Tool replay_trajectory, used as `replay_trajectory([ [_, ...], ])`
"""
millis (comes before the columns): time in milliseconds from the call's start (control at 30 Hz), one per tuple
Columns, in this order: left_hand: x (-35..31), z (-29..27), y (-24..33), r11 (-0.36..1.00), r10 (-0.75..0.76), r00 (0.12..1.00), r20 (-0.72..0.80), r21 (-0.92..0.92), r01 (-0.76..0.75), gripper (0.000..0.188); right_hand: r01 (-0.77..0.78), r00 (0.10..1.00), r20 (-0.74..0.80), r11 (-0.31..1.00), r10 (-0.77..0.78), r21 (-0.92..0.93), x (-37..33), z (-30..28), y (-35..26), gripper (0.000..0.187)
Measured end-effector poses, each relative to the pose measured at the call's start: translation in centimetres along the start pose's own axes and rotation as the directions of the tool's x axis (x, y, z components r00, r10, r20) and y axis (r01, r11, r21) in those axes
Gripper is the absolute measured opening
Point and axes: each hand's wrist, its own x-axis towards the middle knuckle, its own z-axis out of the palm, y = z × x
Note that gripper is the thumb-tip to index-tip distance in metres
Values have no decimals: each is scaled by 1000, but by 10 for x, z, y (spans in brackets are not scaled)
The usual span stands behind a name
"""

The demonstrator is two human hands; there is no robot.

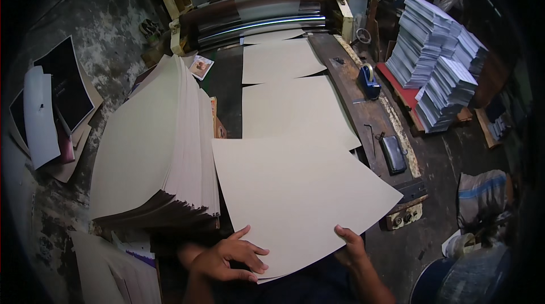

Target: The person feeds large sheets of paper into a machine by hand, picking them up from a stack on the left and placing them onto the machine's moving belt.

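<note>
A large cream paper sheet lies in front of me, its near edge toward my body. At its near left corner, my left hand rests with fingers spread on the paper. My right hand grips the near right edge, thumb on top and the other fingers hidden beneath. Beyond it, similar cream sheets lie overlapped in a row along the feed table, leading to a machine's rollers. A tall stack of cream sheets stands left of the table, its edges bent and fanned.
On the table's right side are a blue tape dispenser and a dark case. Piles of bundled paper stand at right on a red board. Loose dark and white sheets lie at far left. A wrapped roll is near right.
</note>
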Motion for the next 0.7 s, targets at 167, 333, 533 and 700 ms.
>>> replay_trajectory([
  [167,-7,4,-19,972,-196,981,0,-136,194,8,-43,998,-35,999,44,28,-15,-6,18,52],
  [333,-18,22,-41,923,-286,944,-167,-311,225,15,-43,993,-105,999,45,21,-36,-26,48,53],
  [533,-19,42,-66,854,-296,851,-435,-519,32,27,-112,940,283,955,192,-275,-59,-58,63,57],
  [700,-12,37,-66,841,-182,783,-595,-507,-190,25,-291,929,156,924,335,-249,-25,-62,83,31],
])
